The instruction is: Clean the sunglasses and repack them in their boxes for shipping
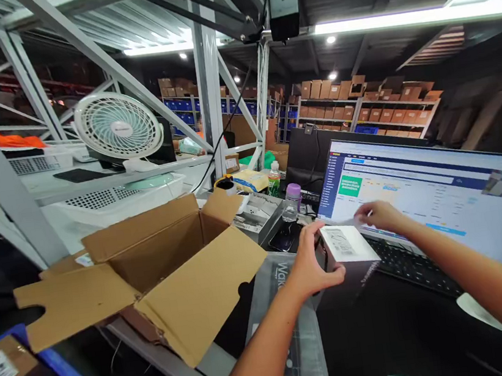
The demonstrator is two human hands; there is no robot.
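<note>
My left hand [310, 260] grips the side of a small dark box [353, 273] that stands on the black desk, its white labelled top [347, 243] facing up. My right hand [381, 215] is just beyond the box, fingers pinched on a thin pale strip or label at the box's far edge. Both forearms reach in from the bottom right. An open brown cardboard carton [160, 268] with spread flaps sits left of the box.
A lit monitor [437, 194] and black keyboard [404, 263] stand behind my hands. A grey plastic bag [289, 306] lies under my left arm. A small fan [118, 128], bottles [290, 201] and a metal rack post [209, 76] are at the back.
</note>
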